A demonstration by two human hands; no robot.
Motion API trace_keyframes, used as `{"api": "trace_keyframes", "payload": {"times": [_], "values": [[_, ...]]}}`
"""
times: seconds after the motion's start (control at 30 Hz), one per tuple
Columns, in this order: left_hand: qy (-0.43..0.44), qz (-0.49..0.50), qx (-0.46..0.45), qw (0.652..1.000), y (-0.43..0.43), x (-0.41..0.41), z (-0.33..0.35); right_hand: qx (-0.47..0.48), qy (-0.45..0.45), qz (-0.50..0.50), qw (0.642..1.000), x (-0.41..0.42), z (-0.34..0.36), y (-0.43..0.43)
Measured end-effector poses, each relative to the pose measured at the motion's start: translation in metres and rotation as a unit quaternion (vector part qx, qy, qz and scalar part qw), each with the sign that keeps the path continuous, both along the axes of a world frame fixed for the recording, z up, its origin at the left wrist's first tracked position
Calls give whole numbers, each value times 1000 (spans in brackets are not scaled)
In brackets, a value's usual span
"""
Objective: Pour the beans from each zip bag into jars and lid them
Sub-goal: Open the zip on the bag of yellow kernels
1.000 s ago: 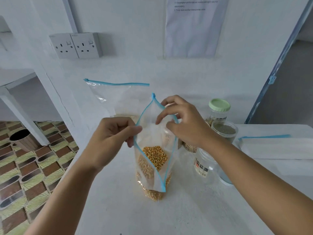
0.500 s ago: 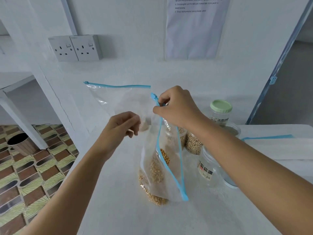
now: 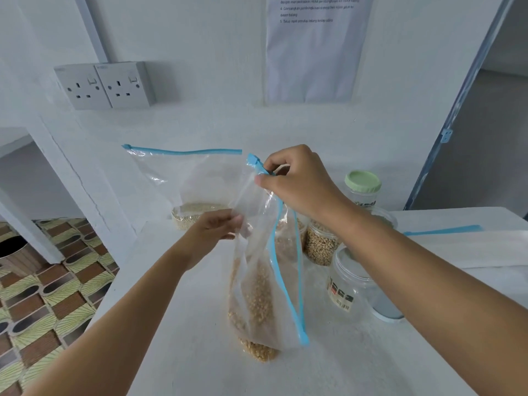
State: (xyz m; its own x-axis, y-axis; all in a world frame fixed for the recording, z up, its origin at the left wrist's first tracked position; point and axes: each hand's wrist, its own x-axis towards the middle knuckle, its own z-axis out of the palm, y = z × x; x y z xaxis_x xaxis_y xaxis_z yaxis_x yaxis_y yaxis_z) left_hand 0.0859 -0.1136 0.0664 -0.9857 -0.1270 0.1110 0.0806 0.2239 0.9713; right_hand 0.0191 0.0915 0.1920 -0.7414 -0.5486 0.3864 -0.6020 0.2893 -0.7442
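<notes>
White counter: fingers of left hand and right hand pinch zip bag, half-hiding jars.

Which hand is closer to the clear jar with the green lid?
Right. The right hand pinches the blue zip strip just left of the green-lidded clear plastic jar; the left hand holds the clear bag of yellow beans farther left and lower.

White table, bean bag (upright), second bag, bean jar
</notes>
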Motion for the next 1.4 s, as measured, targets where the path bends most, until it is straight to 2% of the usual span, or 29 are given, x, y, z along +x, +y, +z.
{"api": "trace_keyframes", "payload": {"times": [0.2, 0.3, 0.5, 0.63, 0.77, 0.9, 1.03, 1.23, 1.4], "values": [[73, 48, -48, 995, -10, 26, 16, -10, -18, 41, 999, 7, 14, -1], [97, 55, -58, 992, -16, 39, 33, -52, -65, 75, 994, 9, 23, -1], [118, 57, -92, 987, -30, 66, 66, -103, -88, 146, 980, 20, 28, 5], [123, 60, -114, 984, -33, 75, 79, -125, -94, 143, 977, 23, 24, 6], [78, 35, -117, 989, -32, 67, 78, -105, -53, 85, 989, 11, 17, 6], [43, 45, -135, 989, -35, 62, 68, -89, -51, 54, 993, 4, 2, 5], [59, 74, -140, 986, -25, 65, 50, -118, -70, 57, 989, 4, -6, 5], [-31, 92, -220, 971, -38, 102, -6, -126, -72, 61, 988, 7, -20, -3], [-14, 172, -125, 977, -44, 127, -39, -117, -55, 64, 990, 6, -23, -10]]}}
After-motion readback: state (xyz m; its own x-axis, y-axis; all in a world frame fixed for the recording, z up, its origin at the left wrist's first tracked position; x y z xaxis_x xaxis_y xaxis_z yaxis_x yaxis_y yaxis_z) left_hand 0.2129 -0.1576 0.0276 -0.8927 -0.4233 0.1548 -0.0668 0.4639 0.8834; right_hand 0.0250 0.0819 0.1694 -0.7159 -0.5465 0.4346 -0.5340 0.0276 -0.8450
